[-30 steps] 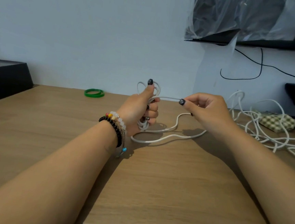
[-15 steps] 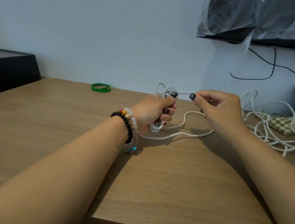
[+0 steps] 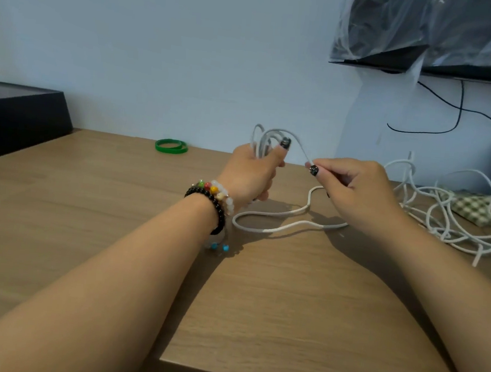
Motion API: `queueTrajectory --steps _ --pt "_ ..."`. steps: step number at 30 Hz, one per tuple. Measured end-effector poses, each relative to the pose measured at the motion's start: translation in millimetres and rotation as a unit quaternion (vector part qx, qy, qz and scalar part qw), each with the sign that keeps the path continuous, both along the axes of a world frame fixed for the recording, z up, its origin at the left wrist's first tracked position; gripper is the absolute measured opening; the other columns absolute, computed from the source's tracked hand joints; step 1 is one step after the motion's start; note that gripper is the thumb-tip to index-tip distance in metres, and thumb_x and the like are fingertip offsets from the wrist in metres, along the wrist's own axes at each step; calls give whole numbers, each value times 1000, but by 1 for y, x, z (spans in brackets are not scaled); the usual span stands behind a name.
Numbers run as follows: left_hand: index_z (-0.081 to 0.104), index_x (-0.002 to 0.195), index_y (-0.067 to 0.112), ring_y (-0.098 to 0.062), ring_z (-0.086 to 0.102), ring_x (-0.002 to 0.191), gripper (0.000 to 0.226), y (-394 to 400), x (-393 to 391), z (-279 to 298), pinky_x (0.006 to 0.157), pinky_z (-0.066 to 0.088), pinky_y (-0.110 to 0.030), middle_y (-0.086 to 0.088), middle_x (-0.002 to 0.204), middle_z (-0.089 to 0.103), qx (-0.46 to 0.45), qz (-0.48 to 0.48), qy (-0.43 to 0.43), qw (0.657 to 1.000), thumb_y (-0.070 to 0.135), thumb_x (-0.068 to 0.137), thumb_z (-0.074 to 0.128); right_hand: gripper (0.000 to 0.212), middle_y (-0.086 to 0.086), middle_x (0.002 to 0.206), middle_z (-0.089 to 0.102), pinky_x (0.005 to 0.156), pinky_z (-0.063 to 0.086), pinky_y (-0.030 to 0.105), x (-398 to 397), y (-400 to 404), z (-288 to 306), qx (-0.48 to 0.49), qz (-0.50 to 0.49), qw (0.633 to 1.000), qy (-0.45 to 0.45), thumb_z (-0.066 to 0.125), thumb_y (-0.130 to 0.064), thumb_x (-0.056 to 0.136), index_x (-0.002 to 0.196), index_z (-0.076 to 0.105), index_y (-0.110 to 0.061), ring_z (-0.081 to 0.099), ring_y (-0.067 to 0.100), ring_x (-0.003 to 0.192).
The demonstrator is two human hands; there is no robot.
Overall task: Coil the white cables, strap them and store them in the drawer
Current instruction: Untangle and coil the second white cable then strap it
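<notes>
Surface: wooden table (image 3: 272, 307), set against a pale wall (image 3: 161, 45).
Cable in work: white cable (image 3: 277, 218), thin and round; several loops are gathered above the left fist, and one slack run is laid in an S-curve on the table between the two wrists.
Cable location: loops are held just above the table near its far edge; the slack passes under the right hand.
Left hand (image 3: 251, 174): closed in a fist around the gathered loops, with the thumb pressed against them at the top; beaded bracelets (image 3: 216, 201) are worn at the wrist.
Right hand (image 3: 353, 189): closed in a narrow pinch; a short taut stretch of the same cable is held between thumb and forefinger, running up to the loops.
Hand spacing: near each other, not touching.
Remaining cables: tangled white pile (image 3: 449, 215), lying on the table to the right, partly over a checked cloth (image 3: 485, 208).
Other items: green bands (image 3: 171, 146) near the wall; black box (image 3: 19, 115) at the left edge.
</notes>
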State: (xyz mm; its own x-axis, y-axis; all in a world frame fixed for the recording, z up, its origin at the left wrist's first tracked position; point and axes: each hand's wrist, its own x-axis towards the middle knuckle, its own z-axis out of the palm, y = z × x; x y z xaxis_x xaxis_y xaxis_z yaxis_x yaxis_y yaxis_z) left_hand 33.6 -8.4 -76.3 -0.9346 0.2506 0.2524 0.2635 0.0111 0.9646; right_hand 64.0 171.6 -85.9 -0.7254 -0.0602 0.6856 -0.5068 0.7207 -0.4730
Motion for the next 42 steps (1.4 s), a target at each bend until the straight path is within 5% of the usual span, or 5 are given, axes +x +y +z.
queueTrajectory --steps 8,13,23,27,42 --pt "57 81 8 -13 30 42 34 1 5 -1 42 32 -23 2 51 32 -20 -23 35 999 40 92 62 17 0 74 70 65 50 35 2 -9 -5 58 33 998 4 62 -14 92 100 76 -12 62 18 67" --pt "61 73 12 -9 36 42 16 2 3 -2 42 35 -22 5 48 42 -22 4 38 999 12 88 68 20 -12 65 61 60 44 32 4 -9 -3 71 40 997 12 61 -13 92 103 76 -21 54 13 61" --pt "65 89 5 -10 26 42 8 3 -2 -5 40 28 -21 6 48 32 107 14 -38 993 12 91 63 27 11 64 62 61 44 35 9 -13 0 66 24 995 -67 55 -22 95 84 71 -3 50 19 60" --pt "63 79 12 -10 26 43 19 2 -7 -5 41 27 -21 6 49 33 144 42 -49 987 21 95 61 26 -5 63 62 56 36 23 8 -8 4 58 -41 996 -58 57 -32 93 84 74 -14 50 8 58" --pt "50 80 7 -11 70 62 31 1 -2 6 61 58 -21 -8 72 73 335 -16 -122 934 29 102 45 28 5 68 63 61 42 34 24 -30 2 109 83 983 -126 47 -22 99 94 71 -9 53 16 64"
